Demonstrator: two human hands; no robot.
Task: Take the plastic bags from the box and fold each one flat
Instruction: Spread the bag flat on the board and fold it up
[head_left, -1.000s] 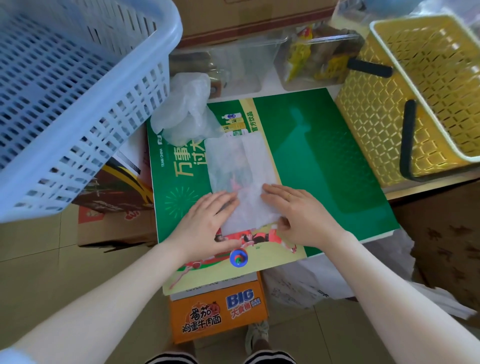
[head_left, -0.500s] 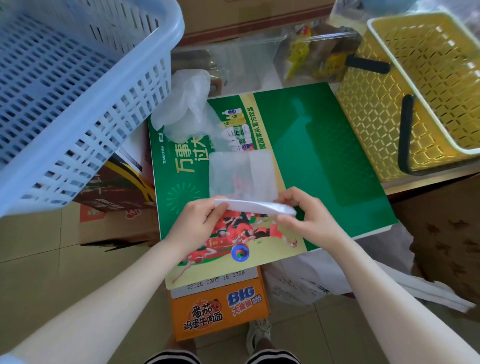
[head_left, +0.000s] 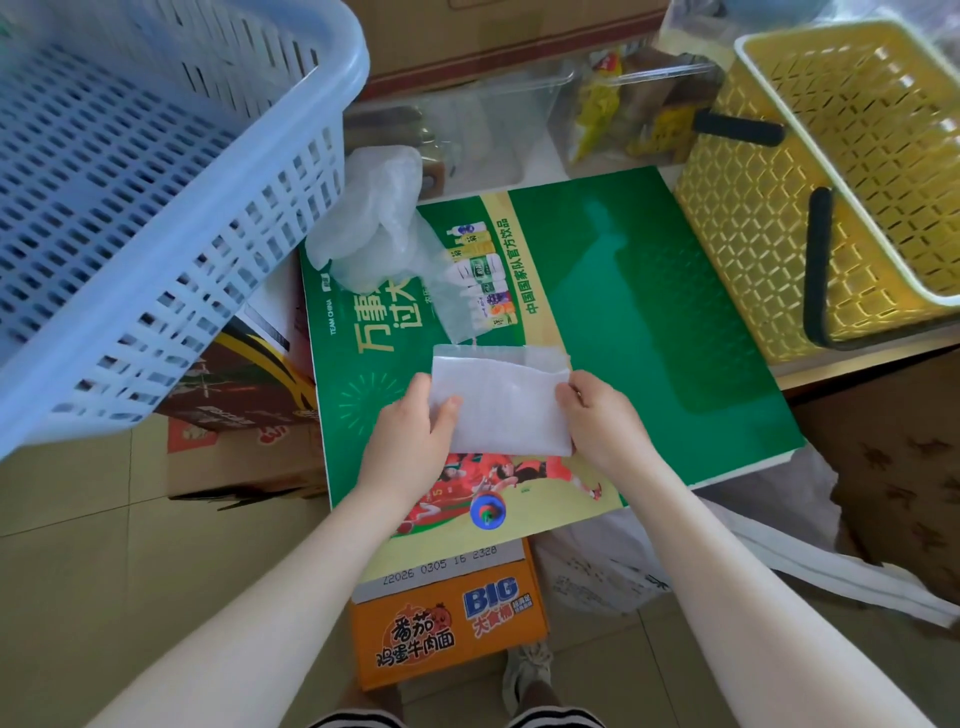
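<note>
one plastic bag (head_left: 501, 402) is half folded on the green box (head_left: 649, 322), pinched between left hand (head_left: 413, 428) and right hand (head_left: 597, 418); crumpled bags (head_left: 371, 218) at the box's far corner look unfolded.

Folded bag (head_left: 501, 402) thin milky plastic; green board (head_left: 639, 312) glossy; baskets (head_left: 130, 218) perforated plastic.

A single head-worn wide-angle camera looks forward and steeply down from the person's own standpoint. Both forearms enter from the bottom edge, and the left hand (head_left: 415, 431) and right hand (head_left: 602, 415) sit near frame centre, close to the lens. The green board (head_left: 649, 322) fills the middle; floor tiles (head_left: 78, 561) show below. Straight edges bow toward the corners
</note>
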